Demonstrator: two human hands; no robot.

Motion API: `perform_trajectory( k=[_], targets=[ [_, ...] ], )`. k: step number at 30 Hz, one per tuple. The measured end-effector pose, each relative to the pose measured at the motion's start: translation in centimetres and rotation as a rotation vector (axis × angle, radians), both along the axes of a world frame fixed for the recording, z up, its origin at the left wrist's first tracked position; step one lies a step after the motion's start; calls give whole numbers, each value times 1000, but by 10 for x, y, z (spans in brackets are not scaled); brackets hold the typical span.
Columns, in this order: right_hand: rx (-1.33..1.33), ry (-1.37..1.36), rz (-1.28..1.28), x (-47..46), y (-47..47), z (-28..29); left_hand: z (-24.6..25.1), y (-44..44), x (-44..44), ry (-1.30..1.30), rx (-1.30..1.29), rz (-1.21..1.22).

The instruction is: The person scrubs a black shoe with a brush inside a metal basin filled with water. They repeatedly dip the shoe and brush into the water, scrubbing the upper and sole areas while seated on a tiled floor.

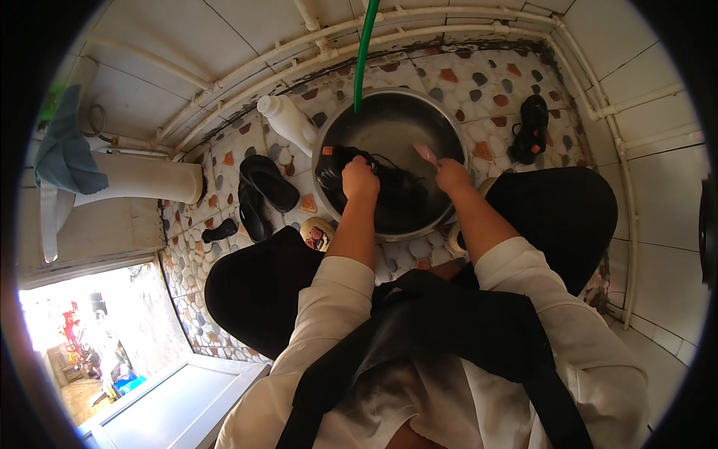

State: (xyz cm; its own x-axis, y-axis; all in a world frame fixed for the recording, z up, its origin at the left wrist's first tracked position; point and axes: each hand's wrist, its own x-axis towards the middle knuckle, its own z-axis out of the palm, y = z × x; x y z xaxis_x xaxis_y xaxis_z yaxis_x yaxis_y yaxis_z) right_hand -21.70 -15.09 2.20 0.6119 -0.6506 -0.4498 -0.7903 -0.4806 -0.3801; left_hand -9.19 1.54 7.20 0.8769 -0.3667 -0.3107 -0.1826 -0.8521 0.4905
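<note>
A large round metal basin (392,230) with water in it stands on the tiled floor before me. At its left side, my left hand (360,177) grips a black shoe (335,168) with an orange patch; dark laces trail to the right, and a dark shape beside it is hard to make out under the water. Over the right part of the basin, my right hand (452,175) holds a pink brush (426,153) by one end; its bristles cannot be made out. A green hose (364,56) hangs over the basin's far rim, its end above the water.
A white plastic bottle (287,123) stands against the basin's left side. Black slippers (266,193) and a small black item (220,230) lie farther left. Another black shoe (530,129) is at the right. Pipes (404,35) line the walls; a blue cloth (70,151) hangs over a white sink.
</note>
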Motion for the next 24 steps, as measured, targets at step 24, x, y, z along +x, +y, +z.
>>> perform_trajectory(
  k=[24],
  targets=[
    [198,-104,-295,7,7,-43,-41,32,37,-92,69,164]
  ],
)
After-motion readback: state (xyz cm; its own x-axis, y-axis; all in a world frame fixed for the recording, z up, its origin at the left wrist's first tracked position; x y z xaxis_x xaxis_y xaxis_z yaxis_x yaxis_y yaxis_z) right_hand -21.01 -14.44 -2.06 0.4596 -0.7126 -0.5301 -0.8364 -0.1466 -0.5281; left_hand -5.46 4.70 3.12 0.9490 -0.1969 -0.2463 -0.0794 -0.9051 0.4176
